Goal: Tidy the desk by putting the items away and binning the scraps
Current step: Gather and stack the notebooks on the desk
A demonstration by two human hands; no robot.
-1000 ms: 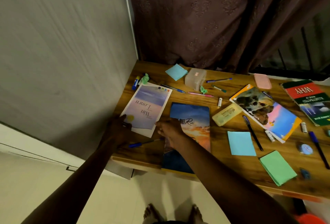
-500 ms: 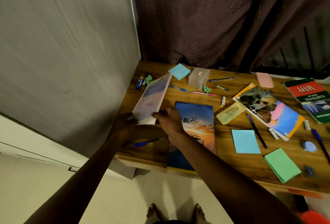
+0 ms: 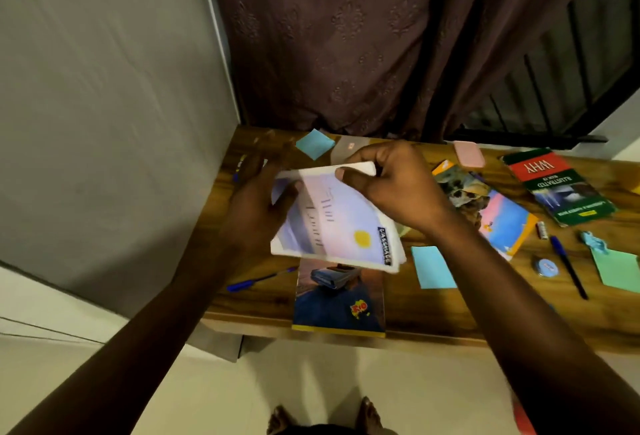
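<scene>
**Notebook (image 3: 337,223) in both hands above the desk (image 3: 433,310).** The notebook is hanging clear of the wood, tilted, over the far half of a blue book (image 3: 339,303). Its cover is showing pastel lilac fading into pink, with a yellow disc, a dark label strip along one edge and a white page block. The title is too blurred to read.

The left hand (image 3: 258,206) is gripping the left edge with the thumb lying on the cover; the fingers behind are too blurred to tell. The right hand (image 3: 391,185) is pinching the far corner, thumb pressing the cover and fingers curling over the edge.

The desk is brown wood. The blue book is overhanging its near edge, with a blue pen (image 3: 259,280) lying to its left and a blue note (image 3: 433,266) to its right. Farther right are lying a picture book (image 3: 502,223), a green book (image 3: 557,185), a pink pad (image 3: 469,154), a black pen (image 3: 568,266) and green notes (image 3: 618,270).

A grey wall (image 3: 104,88) is bounding the desk on the left, a brown patterned curtain (image 3: 346,36) is hanging behind it, and bare feet are standing on the pale floor (image 3: 311,382).
</scene>
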